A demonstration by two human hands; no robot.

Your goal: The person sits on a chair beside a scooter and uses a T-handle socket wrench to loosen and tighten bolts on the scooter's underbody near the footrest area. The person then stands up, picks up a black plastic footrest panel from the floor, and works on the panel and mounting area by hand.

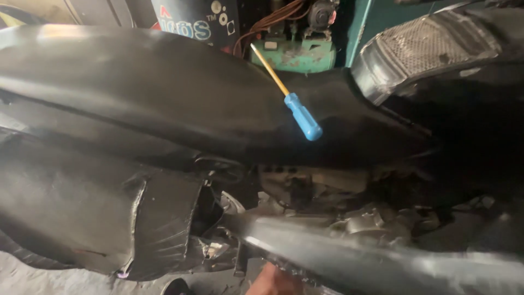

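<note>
Only a sliver of one of my hands shows, at the bottom edge of the view, low beneath the scooter's dark body. It pokes up from below, just under a blurred grey bar that slants across the lower right. I cannot tell which hand it is, nor whether the fingers are spread, closed or pinching anything; the frame cuts it off and the bar covers the rest. My other hand is out of sight.

Much here is hard to read. The black seat fills the upper half, glossy and blurred. Below it the side panel is dark and scuffed, with a torn-looking edge near the bottom. Between panel and bar, the engine parts are a jumble of grey metal in shadow; I cannot make out single pieces. The tail light sits at the upper right, its clear lens partly cut by the frame.

The screwdriver lies on the seat, well apart from my hand and above it. Its blue handle points down and right, the yellow shaft runs up and left toward a green machine behind the scooter. Nothing holds it.
</note>
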